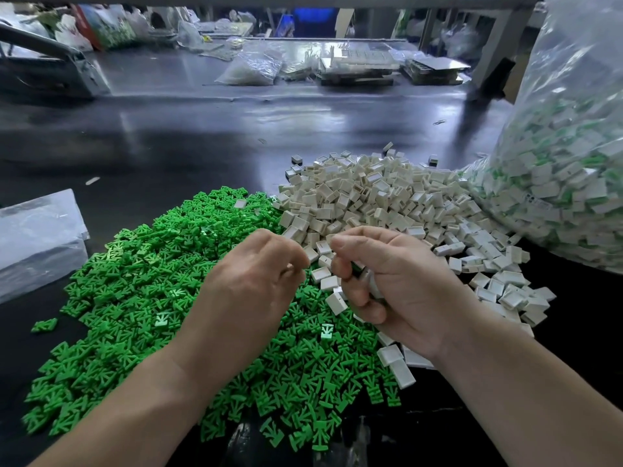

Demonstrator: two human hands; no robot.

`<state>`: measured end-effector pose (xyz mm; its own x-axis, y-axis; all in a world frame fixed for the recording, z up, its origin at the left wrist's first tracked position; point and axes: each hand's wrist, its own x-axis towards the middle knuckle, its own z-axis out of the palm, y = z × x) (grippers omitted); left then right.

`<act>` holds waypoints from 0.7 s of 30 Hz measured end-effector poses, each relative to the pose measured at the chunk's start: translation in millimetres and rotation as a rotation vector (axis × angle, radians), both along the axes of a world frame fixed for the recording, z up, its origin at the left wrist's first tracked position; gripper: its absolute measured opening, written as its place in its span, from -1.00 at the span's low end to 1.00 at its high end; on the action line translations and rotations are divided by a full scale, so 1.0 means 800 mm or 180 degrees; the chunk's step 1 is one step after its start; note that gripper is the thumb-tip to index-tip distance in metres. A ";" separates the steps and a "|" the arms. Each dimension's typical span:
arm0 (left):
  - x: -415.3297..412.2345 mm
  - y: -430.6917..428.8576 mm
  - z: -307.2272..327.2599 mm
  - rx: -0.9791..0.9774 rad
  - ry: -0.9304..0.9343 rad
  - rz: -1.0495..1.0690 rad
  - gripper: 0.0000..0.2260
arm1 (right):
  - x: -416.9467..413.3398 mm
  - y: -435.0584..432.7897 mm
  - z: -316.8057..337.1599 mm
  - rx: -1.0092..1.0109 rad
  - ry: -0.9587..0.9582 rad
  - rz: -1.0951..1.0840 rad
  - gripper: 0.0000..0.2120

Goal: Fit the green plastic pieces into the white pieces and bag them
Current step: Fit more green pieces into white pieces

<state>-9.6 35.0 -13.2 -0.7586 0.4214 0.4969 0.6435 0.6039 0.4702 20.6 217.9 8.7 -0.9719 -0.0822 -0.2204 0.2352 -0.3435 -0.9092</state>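
Note:
A broad heap of green plastic pieces (pixel 141 291) covers the near left of the dark table. Behind it to the right lies a heap of white box-shaped pieces (pixel 371 197). My left hand (pixel 249 284) hovers over the green heap, its thumb and fingertips pinched on something small that the fingers mostly hide. Facing it, my right hand (pixel 397 284) curls round several white pieces (pixel 372 284) held in the palm. The two hands' fingertips are almost touching. A big clear bag (pixel 566 170) of fitted white-and-green pieces stands at the right.
A flat stack of clear plastic bags (pixel 37 237) lies at the left edge. A crumpled clear bag (pixel 303 443) sits at the near edge. The dark table (pixel 202 136) stretches behind the heaps to bagged parts and trays (pixel 357 69) at the back.

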 end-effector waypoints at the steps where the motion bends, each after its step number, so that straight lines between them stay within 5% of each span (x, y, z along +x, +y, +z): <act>1: 0.003 0.000 0.002 0.0233 -0.0120 0.0042 -0.85 | 0.001 -0.002 -0.001 0.0151 0.0041 -0.0014 -0.92; 7: 0.020 0.005 0.019 0.0577 -0.0125 -0.0173 -0.79 | 0.006 -0.007 -0.003 0.0704 0.0175 0.0404 -0.76; 12: 0.020 -0.002 0.014 0.0857 -0.0423 -0.0074 -0.64 | 0.007 -0.006 -0.002 0.0664 0.0200 0.0478 -0.85; 18: 0.007 -0.009 0.001 -0.0935 -0.0329 -0.0006 -0.54 | -0.002 0.006 0.004 -0.0325 0.0314 0.0125 -0.90; 21: 0.005 -0.005 -0.003 -0.1367 -0.0141 -0.0128 -0.64 | -0.004 0.004 0.003 -0.0483 0.0199 0.0029 -0.88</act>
